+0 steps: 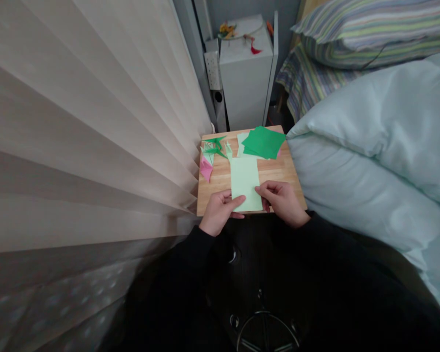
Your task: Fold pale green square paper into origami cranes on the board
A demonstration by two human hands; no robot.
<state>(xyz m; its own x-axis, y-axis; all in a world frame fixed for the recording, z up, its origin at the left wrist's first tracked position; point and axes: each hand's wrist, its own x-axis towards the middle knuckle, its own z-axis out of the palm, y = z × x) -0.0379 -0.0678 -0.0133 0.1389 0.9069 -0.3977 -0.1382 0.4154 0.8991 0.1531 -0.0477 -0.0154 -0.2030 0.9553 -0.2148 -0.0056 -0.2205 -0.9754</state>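
Pale pleated curtain [132,122] hung along left side; light blue quilt [388,137] heaped at right. Whitish cabinet [245,78] placed beyond wooden table [278,168]. By left hand [220,210], near-left corner of light green sheet [245,176] clamped over table's near middle, thumb on top, fingers beneath; by right hand [284,199], its right edge pinched between thumb and forefinger. Dark green sheets [264,141] stacked at far right of table, folded paper shapes [206,169] gathered at far left.

Cabinet [238,93]: white, before the grey wall [238,6]
Curtain [132,98]: pale, pleated, left of the cabinet
Striped pillow [381,34], pale-blue quilt [374,151]: right of the cabinet
Wooden table [278,168]: in front of the cabinet
Light: dim
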